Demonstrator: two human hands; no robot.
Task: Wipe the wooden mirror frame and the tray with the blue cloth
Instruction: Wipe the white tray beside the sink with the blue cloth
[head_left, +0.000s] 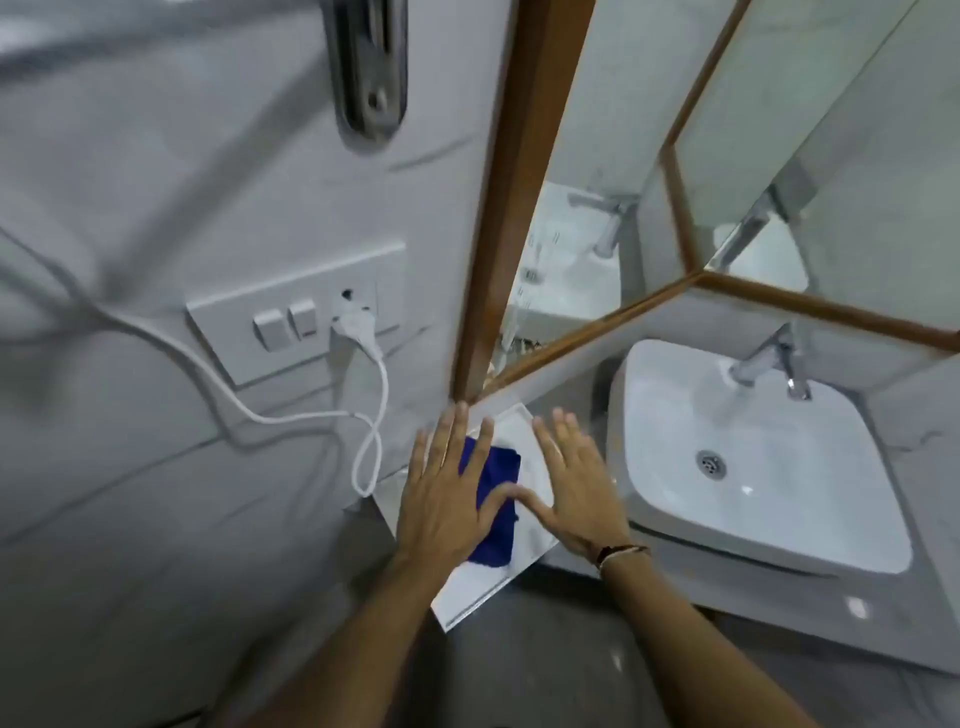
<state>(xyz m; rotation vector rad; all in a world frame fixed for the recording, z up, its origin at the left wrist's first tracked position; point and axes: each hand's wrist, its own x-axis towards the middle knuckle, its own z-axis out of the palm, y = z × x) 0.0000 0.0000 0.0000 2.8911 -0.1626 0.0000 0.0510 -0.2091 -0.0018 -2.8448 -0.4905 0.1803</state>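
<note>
No brand, label or writing can be read on anything in view; the picture is somewhat blurred.

Both forearms reach forward and down from the lower edge of the view. The left hand (449, 499) is spread flat, palm down, fingers straight and fanned, its thumb stretched to the right over the blue cloth (496, 504). The right hand (576, 486) is likewise flat and splayed, palm down, with a thin bracelet (621, 552) at the wrist; its thumb points left toward the other thumb, the two tips near each other above the cloth. Neither grip is closed on anything: both hands are fully open, and whether they press on the cloth and tray or hover just above cannot be told.

The blue cloth lies folded on the white tray (524, 426), which sits on the worktop (571, 566) in the corner, just below the lower left corner of the wooden mirror frame (511, 208). The left fingertips come close to that corner. A white washbasin (753, 462) with a chrome tap (769, 361) stands to the right of the tray. On the marble wall to the left, a white plug and cable (363, 353) hang from a switch plate (296, 312).
</note>
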